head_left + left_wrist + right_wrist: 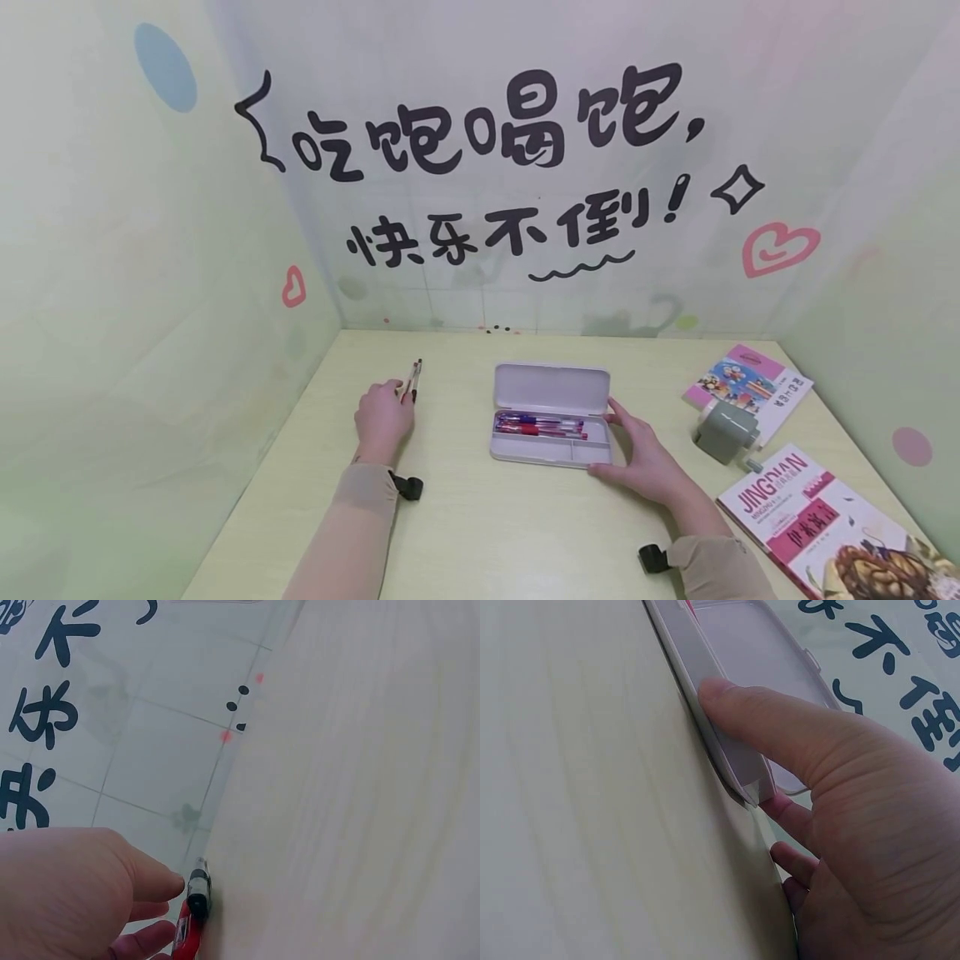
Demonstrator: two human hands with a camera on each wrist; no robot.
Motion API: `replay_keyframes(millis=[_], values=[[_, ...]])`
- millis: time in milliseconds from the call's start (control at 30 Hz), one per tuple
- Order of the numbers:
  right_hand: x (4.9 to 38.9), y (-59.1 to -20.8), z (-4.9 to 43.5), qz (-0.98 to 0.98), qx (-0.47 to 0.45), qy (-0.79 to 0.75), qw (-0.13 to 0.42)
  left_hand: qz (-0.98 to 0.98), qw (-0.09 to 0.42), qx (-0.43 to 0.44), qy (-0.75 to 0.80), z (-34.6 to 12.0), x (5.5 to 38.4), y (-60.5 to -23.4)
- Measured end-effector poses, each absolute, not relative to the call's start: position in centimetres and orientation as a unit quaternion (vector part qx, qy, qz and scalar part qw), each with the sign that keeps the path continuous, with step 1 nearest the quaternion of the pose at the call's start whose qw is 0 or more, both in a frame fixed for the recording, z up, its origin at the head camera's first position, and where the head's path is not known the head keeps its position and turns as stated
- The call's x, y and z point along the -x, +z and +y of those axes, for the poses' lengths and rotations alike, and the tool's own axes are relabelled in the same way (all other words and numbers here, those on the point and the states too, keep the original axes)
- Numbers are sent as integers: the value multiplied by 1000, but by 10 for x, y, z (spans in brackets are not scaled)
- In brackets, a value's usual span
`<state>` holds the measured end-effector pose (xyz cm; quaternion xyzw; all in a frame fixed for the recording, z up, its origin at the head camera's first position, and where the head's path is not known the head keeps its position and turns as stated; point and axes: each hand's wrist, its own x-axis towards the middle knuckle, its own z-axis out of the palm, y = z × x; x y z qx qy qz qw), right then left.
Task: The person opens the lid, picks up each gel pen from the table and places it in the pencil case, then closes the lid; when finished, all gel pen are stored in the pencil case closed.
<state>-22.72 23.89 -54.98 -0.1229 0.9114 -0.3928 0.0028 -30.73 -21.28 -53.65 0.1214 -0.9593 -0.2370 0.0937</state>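
A pale pencil case lies with its lid raised on the table, holding several pens with blue and red parts in its upper compartment. My right hand grips the case at its right end. In the right wrist view the thumb lies over the front edge, the other fingers partly hidden behind the end. Left of the case, my left hand pinches slim pens between thumb and fingers. The left wrist view shows a black-and-clear pen end and a red part by the fingertips.
At the right stand a grey-green device, perhaps a pencil sharpener, and a pink-and-white booklet behind it. A larger illustrated book lies nearer. Printed walls border the table at the back and sides.
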Motion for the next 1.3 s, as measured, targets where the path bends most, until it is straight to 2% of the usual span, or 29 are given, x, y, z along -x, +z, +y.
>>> replay_keyframes(millis=[400, 1300], values=[[228, -551, 240, 911, 129, -392, -4, -961, 69, -134, -233, -217, 309, -538], [228, -552, 239, 909, 129, -397, -2, -954, 83, -136, -253, -220, 309, -541]])
